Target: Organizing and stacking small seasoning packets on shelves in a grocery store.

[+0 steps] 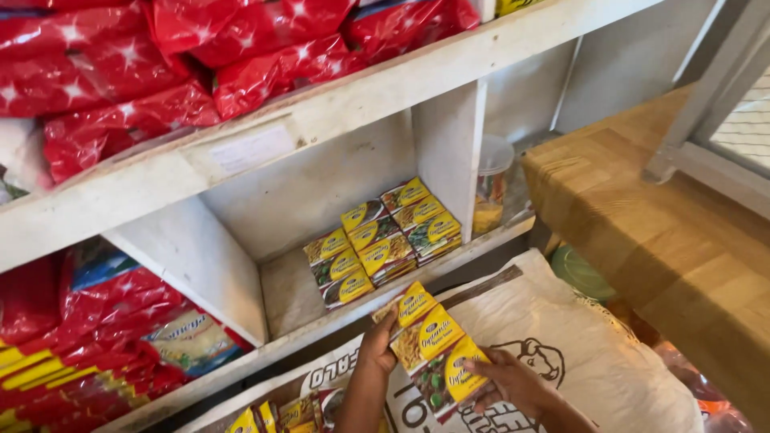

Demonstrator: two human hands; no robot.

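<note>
My left hand [375, 346] and my right hand [513, 383] together hold a row of small yellow-and-green sachet packs [429, 343], just in front of the lower shelf edge. The left hand grips the upper end of the row, the right hand the lower end. Inside the white shelf compartment [297, 293], similar sachet packs [383, 239] lie stacked in rows toward the right side. More of the same packs [277, 417] rest on a large printed white sack [561, 337] beneath my hands.
Red shiny bags [160, 64] fill the upper shelf, and red and yellow packets [96, 337] fill the lower left compartment. A lidded clear plastic jar [491, 184] stands right of the divider. A wooden counter [666, 240] runs along the right.
</note>
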